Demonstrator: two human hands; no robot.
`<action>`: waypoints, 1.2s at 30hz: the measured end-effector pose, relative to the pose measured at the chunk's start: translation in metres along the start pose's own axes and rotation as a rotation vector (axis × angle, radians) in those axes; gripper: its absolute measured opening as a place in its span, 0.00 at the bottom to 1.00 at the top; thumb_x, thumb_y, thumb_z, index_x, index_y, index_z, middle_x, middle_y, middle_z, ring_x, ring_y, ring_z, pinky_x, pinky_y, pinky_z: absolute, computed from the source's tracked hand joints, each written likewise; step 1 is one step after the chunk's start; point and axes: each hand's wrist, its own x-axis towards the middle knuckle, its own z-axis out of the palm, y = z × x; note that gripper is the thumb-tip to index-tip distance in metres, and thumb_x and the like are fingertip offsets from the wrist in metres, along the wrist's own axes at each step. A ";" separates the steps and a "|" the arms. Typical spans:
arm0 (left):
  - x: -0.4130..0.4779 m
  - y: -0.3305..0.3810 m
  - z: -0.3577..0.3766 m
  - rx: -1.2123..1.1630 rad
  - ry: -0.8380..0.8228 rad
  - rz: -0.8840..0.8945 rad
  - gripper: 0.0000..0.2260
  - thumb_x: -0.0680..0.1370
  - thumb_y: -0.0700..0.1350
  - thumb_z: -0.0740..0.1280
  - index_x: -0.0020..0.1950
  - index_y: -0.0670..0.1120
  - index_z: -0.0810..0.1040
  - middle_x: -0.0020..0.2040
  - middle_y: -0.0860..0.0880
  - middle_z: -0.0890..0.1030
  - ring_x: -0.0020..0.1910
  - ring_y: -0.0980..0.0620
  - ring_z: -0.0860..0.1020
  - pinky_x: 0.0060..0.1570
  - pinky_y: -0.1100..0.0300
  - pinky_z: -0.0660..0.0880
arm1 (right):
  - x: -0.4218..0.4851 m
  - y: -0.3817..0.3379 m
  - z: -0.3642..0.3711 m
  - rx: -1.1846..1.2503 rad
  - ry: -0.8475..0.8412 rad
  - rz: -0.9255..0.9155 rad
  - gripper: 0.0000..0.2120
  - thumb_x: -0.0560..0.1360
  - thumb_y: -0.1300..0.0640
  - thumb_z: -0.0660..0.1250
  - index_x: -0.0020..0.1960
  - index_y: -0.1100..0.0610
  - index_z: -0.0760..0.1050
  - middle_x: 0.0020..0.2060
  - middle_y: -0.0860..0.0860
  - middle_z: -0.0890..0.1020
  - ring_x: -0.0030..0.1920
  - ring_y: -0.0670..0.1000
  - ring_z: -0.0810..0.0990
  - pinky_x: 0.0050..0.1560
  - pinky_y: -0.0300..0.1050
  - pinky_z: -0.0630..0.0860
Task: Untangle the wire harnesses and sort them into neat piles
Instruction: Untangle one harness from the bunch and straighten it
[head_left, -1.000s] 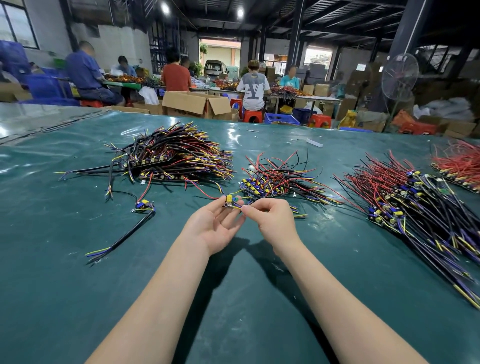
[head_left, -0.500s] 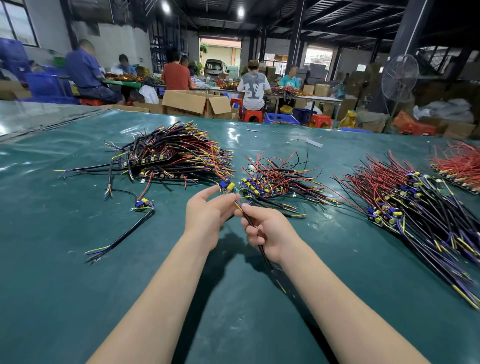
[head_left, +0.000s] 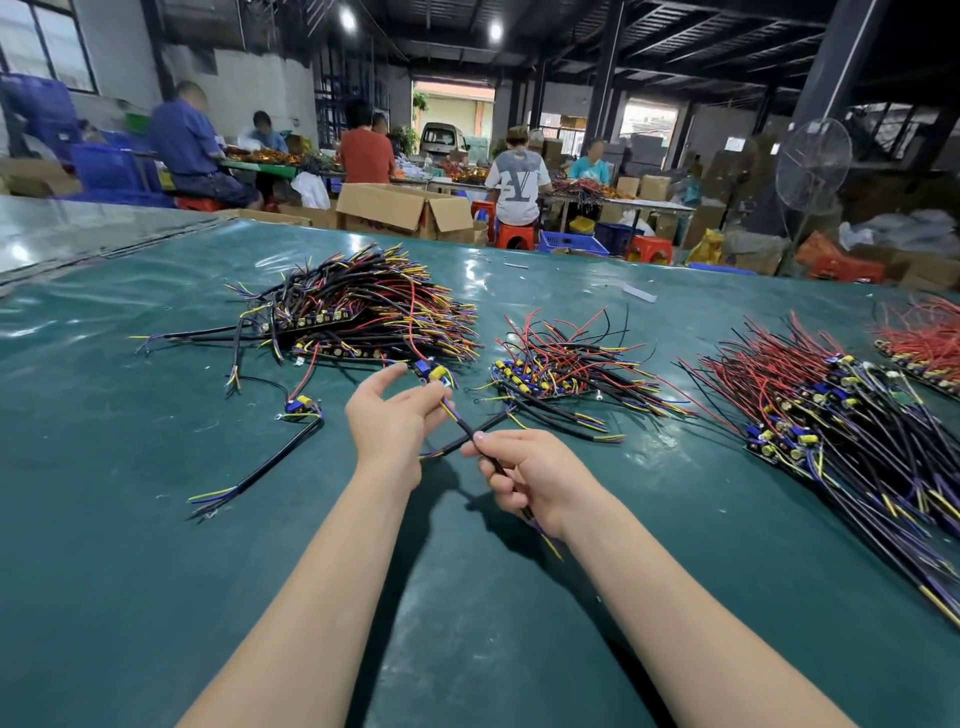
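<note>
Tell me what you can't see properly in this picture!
Head view, held harness: a stretch of its cable is hidden inside the right hand, behind its curled fingers.
Head view, red pile: cut off by the right edge.
Head view, orange things on the far table: too small and blurry to name.

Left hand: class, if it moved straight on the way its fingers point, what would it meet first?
Probably the near edge of the big wire pile just beyond the left hand; the harness it pinches would arrive first. Depth is hard to judge.
</note>
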 end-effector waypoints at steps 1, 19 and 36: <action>0.000 -0.001 0.001 -0.018 0.020 0.006 0.19 0.71 0.26 0.66 0.58 0.41 0.68 0.35 0.43 0.79 0.26 0.57 0.79 0.32 0.65 0.79 | 0.000 0.000 0.001 0.004 0.018 -0.017 0.10 0.77 0.63 0.61 0.37 0.62 0.75 0.19 0.46 0.70 0.17 0.41 0.64 0.16 0.30 0.55; 0.030 0.002 -0.030 -0.237 0.443 0.002 0.21 0.70 0.25 0.67 0.60 0.38 0.70 0.51 0.38 0.74 0.34 0.50 0.77 0.28 0.65 0.78 | -0.001 0.005 0.005 -0.323 -0.118 -0.068 0.16 0.80 0.56 0.57 0.35 0.58 0.72 0.16 0.44 0.63 0.16 0.41 0.55 0.19 0.29 0.51; 0.037 0.003 -0.039 -0.159 0.532 0.057 0.21 0.68 0.27 0.70 0.58 0.39 0.73 0.44 0.46 0.71 0.34 0.52 0.76 0.28 0.67 0.77 | 0.000 0.005 -0.011 -0.178 -0.063 -0.021 0.11 0.77 0.63 0.61 0.37 0.60 0.76 0.19 0.46 0.72 0.18 0.41 0.67 0.18 0.30 0.59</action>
